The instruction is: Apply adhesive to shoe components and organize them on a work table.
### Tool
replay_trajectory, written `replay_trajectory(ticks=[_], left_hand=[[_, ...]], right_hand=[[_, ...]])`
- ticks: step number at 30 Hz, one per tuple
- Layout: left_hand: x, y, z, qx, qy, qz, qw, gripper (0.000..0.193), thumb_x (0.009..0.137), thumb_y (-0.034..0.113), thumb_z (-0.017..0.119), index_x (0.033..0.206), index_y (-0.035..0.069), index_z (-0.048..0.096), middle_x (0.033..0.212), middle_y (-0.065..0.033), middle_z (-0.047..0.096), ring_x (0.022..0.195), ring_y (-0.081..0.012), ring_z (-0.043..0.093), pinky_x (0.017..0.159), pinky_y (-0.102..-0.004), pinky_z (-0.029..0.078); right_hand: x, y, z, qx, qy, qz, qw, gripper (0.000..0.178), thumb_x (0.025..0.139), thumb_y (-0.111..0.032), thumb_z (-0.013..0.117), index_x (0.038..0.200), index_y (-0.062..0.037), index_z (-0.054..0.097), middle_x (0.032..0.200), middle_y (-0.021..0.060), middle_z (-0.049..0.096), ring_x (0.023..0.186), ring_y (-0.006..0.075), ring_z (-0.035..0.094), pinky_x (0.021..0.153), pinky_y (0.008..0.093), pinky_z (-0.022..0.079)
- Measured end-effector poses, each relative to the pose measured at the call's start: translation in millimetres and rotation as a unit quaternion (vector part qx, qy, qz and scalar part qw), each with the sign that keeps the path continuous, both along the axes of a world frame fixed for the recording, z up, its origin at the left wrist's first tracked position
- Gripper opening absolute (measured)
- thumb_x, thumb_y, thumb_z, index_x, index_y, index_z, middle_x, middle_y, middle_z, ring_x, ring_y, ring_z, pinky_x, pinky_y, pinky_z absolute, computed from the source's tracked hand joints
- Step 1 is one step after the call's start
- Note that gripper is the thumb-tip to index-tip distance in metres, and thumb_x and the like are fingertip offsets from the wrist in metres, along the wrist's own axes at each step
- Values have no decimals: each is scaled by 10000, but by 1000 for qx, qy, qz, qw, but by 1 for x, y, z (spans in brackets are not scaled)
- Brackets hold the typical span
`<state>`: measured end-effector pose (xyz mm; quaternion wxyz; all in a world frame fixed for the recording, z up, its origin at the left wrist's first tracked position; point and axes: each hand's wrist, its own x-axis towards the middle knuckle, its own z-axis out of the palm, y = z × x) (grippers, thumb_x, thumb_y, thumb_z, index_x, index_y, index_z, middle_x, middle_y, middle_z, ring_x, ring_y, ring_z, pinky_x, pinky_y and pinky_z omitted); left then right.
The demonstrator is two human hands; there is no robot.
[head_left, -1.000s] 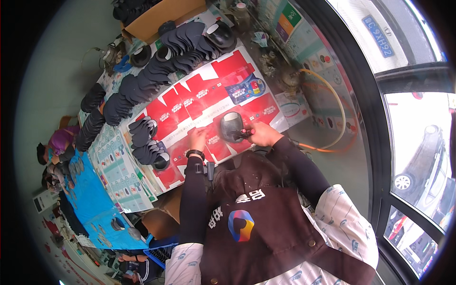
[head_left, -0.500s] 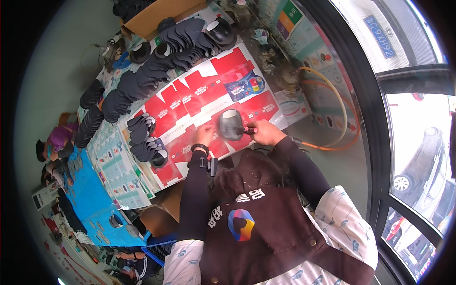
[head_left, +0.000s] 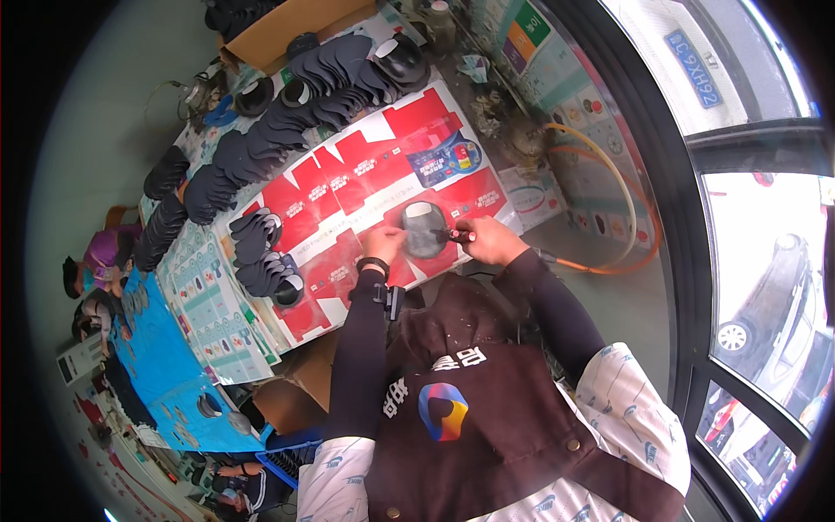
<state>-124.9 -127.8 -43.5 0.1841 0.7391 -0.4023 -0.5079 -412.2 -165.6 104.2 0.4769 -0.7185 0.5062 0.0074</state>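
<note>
Dark pad (head_left: pixel 424 228) lies flat on red card (head_left: pixel 365 187), bench centre. Left hand (head_left: pixel 384 244) pins its edge; right hand (head_left: pixel 489 240) closed round a pen (head_left: pixel 456 235). Looks light, thin, floppy; hold by rim.

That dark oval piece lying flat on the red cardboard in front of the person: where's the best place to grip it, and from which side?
Probably the left edge of the dark oval piece, coming in from the left hand side. It lies flat on the red cardboard, so only its rim offers a pinch. The right hand holds a red-and-black tool at the right edge, blocking that side.
</note>
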Motion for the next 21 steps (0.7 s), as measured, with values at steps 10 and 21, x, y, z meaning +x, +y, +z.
replay_trajectory(ticks=[10,21], left_hand=[[-29,-7,41,-43,-10,-32,999,216,814,247,786,878,41,780,798,-89,758,716,-164,706,697,-342,554],[201,124,142,-191,421,313,830,142,993,90,600,1101,1,621,1049,-82,649,958,-211,670,851,-370,572]], right_hand=[[-24,-4,7,-36,-69,-87,993,330,883,-172,628,1192,-64,667,996,272,688,991,472,640,832,514,513],[-35,2,16,87,-236,-238,938,335,777,59,584,1103,33,659,1039,58,693,949,166,653,885,315,524]])
